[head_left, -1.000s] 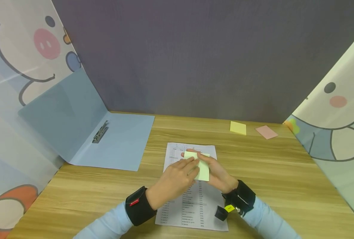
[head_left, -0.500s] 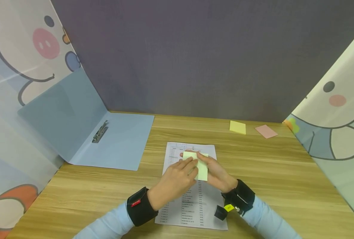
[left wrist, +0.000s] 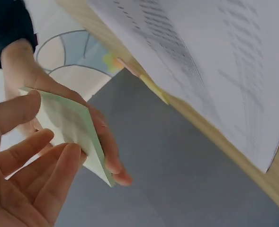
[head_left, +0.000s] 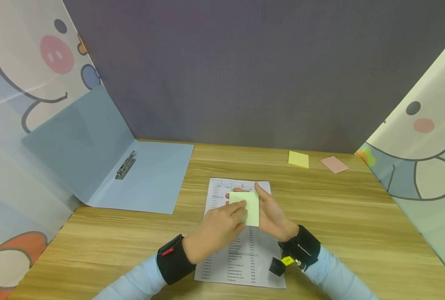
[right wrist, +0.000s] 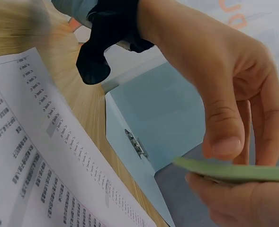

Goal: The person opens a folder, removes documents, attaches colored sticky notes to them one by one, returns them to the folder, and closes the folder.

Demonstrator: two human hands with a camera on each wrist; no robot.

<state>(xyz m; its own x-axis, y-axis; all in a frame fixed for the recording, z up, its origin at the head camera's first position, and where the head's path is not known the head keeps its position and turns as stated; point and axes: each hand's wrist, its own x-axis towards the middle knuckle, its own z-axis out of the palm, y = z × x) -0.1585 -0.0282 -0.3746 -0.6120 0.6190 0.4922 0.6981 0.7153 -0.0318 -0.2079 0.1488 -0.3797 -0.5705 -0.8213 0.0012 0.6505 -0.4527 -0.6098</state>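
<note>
A pale green sticky note pad rests against my right hand, above a printed sheet. The right fingers lie behind the pad, and the right thumb points up away from its face. My left hand touches the front of the pad with its fingertips. In the left wrist view, the left fingers meet the pad's face and the thumb is by one corner. The right wrist view shows the pad edge-on, left thumb just above, right fingers below.
An open blue folder with a metal clip stands at left, its cover leaning on the patterned wall. A yellow note pad and a pink one lie at the back right of the wooden table. A dark panel closes the back.
My right thumb has lifted off the pad's face and now points up. The left fingers have drawn in slightly, showing more of the pad. The pad has shifted a little left.
</note>
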